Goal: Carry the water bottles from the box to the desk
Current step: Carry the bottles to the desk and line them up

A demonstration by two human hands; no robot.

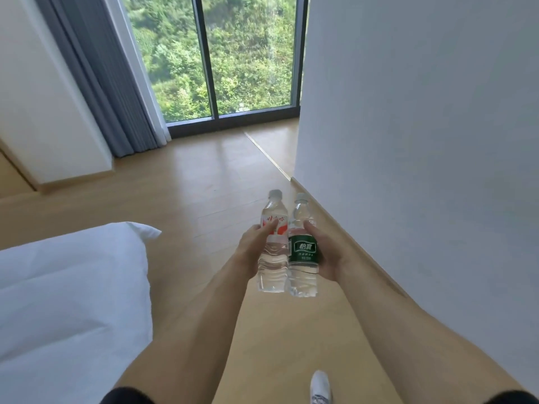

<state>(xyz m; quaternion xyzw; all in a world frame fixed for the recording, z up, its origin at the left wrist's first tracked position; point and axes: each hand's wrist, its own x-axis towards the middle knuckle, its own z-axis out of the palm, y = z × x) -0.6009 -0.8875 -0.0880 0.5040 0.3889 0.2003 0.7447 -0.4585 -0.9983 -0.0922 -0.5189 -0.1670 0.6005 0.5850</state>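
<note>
Two clear water bottles are held upright side by side, touching, out in front of me above the wooden floor. My left hand (253, 243) grips the red-and-white labelled bottle (272, 259) around its middle. My right hand (326, 252) grips the green-labelled bottle (302, 269) in the same way. Both bottles have pale caps and look full. No box and no desk appear in this view.
A bed with white bedding (70, 301) fills the lower left. A white wall (423, 141) runs along the right, its corner just ahead. Bare wooden floor (204, 176) leads to a tall window (221, 53) with a grey curtain (110, 88). My white shoe (320, 386) shows at the bottom.
</note>
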